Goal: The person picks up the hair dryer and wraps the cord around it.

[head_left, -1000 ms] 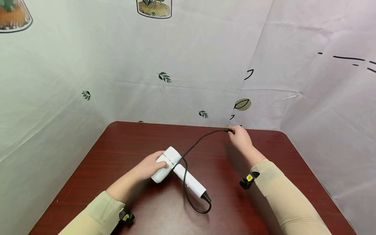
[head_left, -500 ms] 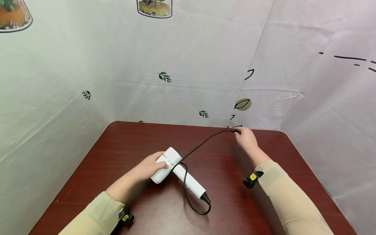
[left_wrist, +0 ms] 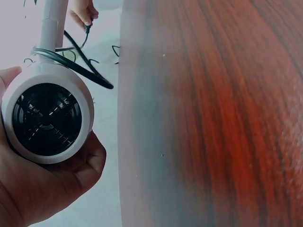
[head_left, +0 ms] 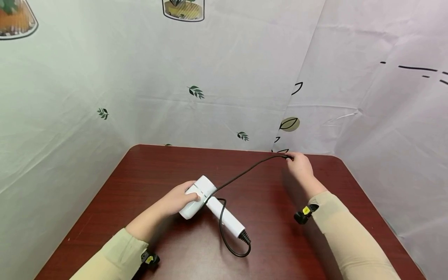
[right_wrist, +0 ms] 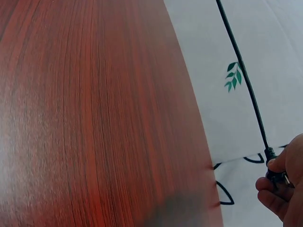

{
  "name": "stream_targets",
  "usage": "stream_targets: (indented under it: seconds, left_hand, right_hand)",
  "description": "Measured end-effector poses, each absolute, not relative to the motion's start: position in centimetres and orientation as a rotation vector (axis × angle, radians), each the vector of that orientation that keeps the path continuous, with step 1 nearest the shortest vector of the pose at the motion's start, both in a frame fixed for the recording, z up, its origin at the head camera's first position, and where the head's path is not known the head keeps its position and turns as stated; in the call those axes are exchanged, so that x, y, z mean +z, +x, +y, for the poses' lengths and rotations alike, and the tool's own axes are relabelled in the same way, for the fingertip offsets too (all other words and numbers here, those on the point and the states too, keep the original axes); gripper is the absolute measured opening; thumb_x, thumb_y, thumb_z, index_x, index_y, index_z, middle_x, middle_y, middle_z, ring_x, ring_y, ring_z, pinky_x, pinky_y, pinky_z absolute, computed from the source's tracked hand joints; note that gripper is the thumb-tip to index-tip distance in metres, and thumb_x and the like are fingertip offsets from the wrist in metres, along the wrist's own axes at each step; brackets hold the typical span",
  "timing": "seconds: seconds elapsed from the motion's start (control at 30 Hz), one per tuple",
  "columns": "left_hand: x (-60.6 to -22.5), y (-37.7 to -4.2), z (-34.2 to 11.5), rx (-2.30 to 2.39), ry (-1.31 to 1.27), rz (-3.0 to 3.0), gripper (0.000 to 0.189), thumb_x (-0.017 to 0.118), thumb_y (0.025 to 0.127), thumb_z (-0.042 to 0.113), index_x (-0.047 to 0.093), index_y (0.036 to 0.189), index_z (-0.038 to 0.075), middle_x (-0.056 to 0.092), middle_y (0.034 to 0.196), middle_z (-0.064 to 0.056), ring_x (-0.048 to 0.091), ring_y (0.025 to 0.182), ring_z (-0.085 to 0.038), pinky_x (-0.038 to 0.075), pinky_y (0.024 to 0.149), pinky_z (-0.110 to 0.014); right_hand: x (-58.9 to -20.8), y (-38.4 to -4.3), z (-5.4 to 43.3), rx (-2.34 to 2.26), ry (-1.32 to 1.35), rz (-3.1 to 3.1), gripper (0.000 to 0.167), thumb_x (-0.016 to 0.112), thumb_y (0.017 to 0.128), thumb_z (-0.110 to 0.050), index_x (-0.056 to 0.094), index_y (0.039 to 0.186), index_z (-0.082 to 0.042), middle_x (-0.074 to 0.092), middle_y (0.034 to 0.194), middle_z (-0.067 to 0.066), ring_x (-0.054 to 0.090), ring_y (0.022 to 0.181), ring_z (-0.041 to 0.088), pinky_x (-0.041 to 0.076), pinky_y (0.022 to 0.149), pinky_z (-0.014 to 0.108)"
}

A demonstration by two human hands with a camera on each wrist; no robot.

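Observation:
A white hair dryer (head_left: 227,217) is held over the table in the head view, its handle slanting down to the right. My left hand (head_left: 176,200) grips its barrel, thumb on top. In the left wrist view the dark round grille (left_wrist: 46,119) at the barrel's end faces the camera. The black cord (head_left: 259,162) loops from the handle's foot, crosses the handle near the barrel and stretches to the back right. There my right hand (head_left: 301,166) pinches the plug (right_wrist: 274,176) between thumb and fingers; the fingers partly hide it.
The reddish-brown wooden table (head_left: 157,163) has rounded back corners. Behind it and at both sides hangs a pale sheet (head_left: 227,70) with printed leaves. A small black device sits on each sleeve cuff.
My right hand has moved to the right with the plug, drawing the cord farther out. The loop by the handle has shrunk at its top. My left hand and the hair dryer have hardly moved.

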State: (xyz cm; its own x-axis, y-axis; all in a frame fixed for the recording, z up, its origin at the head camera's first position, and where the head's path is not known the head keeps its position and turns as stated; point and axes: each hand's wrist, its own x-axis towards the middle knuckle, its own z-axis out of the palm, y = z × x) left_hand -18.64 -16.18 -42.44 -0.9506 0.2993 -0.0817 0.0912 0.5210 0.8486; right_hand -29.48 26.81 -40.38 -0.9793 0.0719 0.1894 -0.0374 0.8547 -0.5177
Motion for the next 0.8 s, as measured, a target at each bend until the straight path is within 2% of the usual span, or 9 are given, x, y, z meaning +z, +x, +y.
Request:
stream_targets:
  seconds: [0.57,0.8]
  left_hand:
    - [-42.8,-18.8,-16.5,1.404,0.350,2.519,0.061,0.065,0.079,0.017,0.053,0.137,0.003,0.064,0.100,-0.007,0.059,0.080,-0.017,0.051,0.068,-0.033]
    - [-43.1,-18.9,-16.7,1.420,0.348,2.501,0.061,0.064,0.079,0.016,0.052,0.138,0.002,0.064,0.103,-0.007,0.060,0.080,-0.018,0.051,0.068,-0.033]
  right_hand:
    - [-41.0,-29.4,28.8,0.784,-0.102,-2.844,0.037,0.046,0.100,-0.013,0.061,0.133,-0.001,0.057,0.134,0.024,0.053,0.121,0.041,0.045,0.094,0.056]
    - [-41.3,-29.3,29.6,0.786,-0.159,-2.866,0.039,0.046,0.100,-0.013,0.059,0.134,-0.001,0.059,0.131,0.025,0.058,0.111,0.039,0.047,0.085,0.052]
